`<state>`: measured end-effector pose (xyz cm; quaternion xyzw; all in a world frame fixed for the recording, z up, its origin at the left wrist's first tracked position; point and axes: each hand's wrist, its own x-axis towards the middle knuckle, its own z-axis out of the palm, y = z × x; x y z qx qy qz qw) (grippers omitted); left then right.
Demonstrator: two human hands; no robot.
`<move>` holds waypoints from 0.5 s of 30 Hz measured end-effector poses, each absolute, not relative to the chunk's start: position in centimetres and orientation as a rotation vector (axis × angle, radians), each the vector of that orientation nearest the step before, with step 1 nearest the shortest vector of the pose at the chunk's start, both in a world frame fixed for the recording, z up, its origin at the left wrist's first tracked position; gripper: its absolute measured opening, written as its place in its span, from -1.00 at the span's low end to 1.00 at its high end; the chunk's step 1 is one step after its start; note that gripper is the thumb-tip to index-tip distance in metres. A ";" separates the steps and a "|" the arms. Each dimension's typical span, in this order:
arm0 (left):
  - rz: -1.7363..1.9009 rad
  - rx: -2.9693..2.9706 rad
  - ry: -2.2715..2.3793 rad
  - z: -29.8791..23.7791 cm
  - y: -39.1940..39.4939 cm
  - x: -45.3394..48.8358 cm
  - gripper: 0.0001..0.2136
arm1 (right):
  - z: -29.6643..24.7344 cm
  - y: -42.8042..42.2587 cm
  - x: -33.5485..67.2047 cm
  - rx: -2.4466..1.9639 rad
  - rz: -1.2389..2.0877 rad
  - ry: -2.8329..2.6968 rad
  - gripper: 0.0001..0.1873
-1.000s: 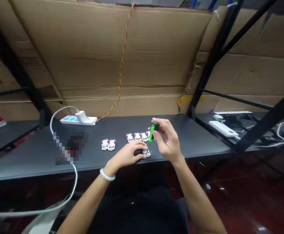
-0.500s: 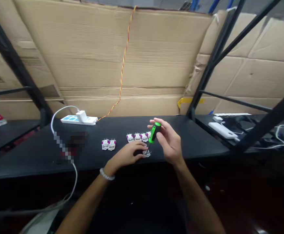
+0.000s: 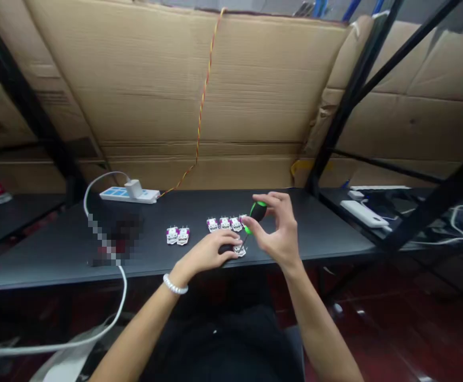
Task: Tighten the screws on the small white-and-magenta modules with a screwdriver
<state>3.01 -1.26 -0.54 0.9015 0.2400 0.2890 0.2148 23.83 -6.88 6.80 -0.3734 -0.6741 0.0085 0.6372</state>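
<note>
Screwdriver (image 3: 258, 212) with a black-and-green handle is sitting pinched between the thumb and fingertips of the right hand (image 3: 277, 233), and its thin shaft is slanting down to a small white-and-pink part (image 3: 239, 250) near the front edge of the black table (image 3: 314, 225). The left hand (image 3: 203, 253), wearing a white bead bracelet (image 3: 174, 285), is curving over a small black object (image 3: 226, 248) just beside that part. Its fingers are lying on top, but I cannot tell whether they are gripping it or only pressing down.

Four more white-and-pink parts (image 3: 224, 224) are standing in a row just behind the hands, and two others (image 3: 177, 236) are sitting together further left. A pixelated patch (image 3: 115, 236) is covering part of the table, so whatever lies there is hidden. Beyond it, a white power strip (image 3: 128, 195) is holding a plugged-in white charger (image 3: 133, 188), and a white cable (image 3: 90, 199) is looping down over the table edge. A twisted red-and-yellow wire (image 3: 203, 111) is running up a cardboard sheet (image 3: 155, 90). Off to the right, a white power bank (image 3: 362, 214) is lying on a second table (image 3: 426, 204) among loose cables — nothing there is touching the hands.
</note>
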 end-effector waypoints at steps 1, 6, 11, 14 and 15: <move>0.801 2.497 0.661 -0.5 -1.3 3.0 -0.76 | 6.8 -6.9 23.8 -0.856 -0.003 -1.523 -0.66; 0.790 2.492 0.681 -0.3 -1.4 3.1 -0.76 | 6.7 -7.0 23.7 -0.779 0.194 -1.622 -0.55; 0.785 2.487 0.689 0.0 -1.6 3.1 -0.77 | 7.0 -7.2 23.6 -0.853 -0.089 -1.514 -0.71; 0.792 2.486 0.677 0.0 -1.5 3.1 -0.77 | 7.0 -7.1 23.7 -0.808 0.047 -1.595 -0.58; 0.793 2.487 0.679 -0.1 -1.5 3.1 -0.77 | 7.0 -7.1 23.8 -0.796 0.098 -1.626 -0.54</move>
